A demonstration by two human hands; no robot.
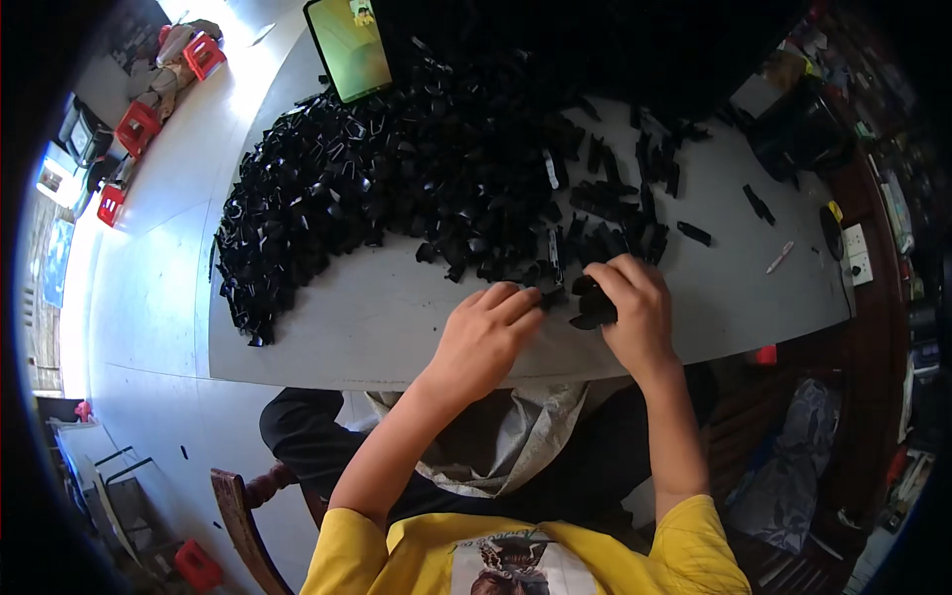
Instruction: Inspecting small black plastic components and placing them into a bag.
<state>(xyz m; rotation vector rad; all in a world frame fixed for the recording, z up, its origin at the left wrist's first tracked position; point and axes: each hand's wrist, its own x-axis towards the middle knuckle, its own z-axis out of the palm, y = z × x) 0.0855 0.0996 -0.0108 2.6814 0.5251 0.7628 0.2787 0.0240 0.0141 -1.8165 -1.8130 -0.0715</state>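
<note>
Beside the heap of black clips [397, 178], right hand [635, 312] grips a black piece [592, 307]; left hand [486, 332] rests loosely curled.

A pale grey table [377, 327] carries everything, its near edge running in front of the person and its left edge bending away toward the far left corner. A big heap of small black plastic parts [397, 178] covers the far left and middle of the surface, trailing down along the left edge, and a phone with a lit greenish screen [349, 45] stands propped at the far edge behind it. Toward the right side lie scattered single black pieces [694, 233], with a small white pen [779, 258] near the right edge.
</note>
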